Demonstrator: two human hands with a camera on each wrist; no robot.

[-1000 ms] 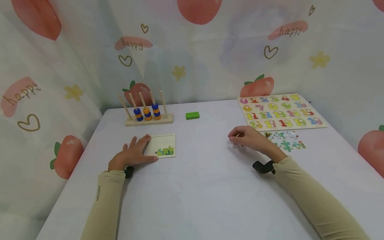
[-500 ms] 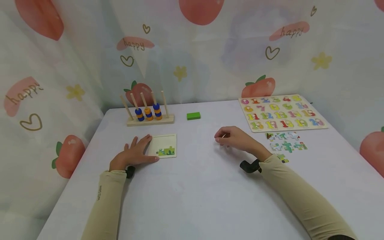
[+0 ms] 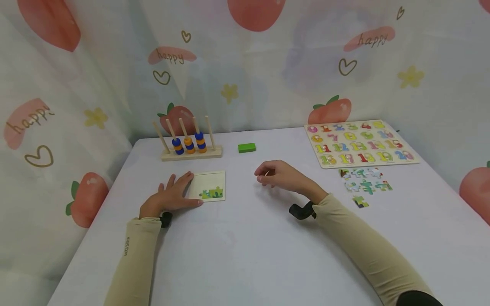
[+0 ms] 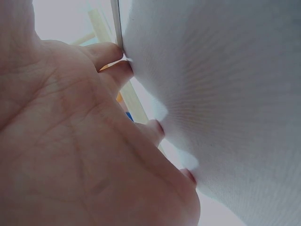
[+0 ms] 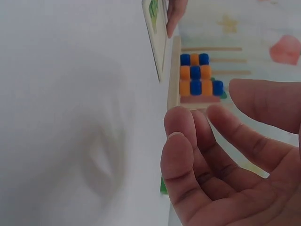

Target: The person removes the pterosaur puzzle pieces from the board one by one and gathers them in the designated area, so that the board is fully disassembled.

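Note:
A small wooden puzzle tray (image 3: pixel 206 179) lies at centre left, with green jigsaw pieces (image 3: pixel 212 193) fitted along its lower right. My left hand (image 3: pixel 170 197) spreads its fingers along the tray's left side, the thumb at its near corner; the palm (image 4: pixel 80 136) fills much of the left wrist view. Right of the tray, my right hand (image 3: pixel 285 176) is over the table with loosely bent fingers. In the right wrist view, thumb and a fingertip (image 5: pixel 178 125) come close together, with nothing visible between them. Several loose jigsaw pieces (image 3: pixel 366 187) lie at the right.
Behind the tray stands a wooden bead counter (image 3: pixel 191 154) with blue and orange rings on pegs. A green block (image 3: pixel 246 147) lies to its right. The wooden number board (image 3: pixel 360 144) occupies the back right, beyond the loose pieces. Printed cloth hangs behind the table.
My right hand has moved left, away from the loose pieces and toward the tray, uncovering a lower piece beneath the forearm. My left hand has stayed at the tray.

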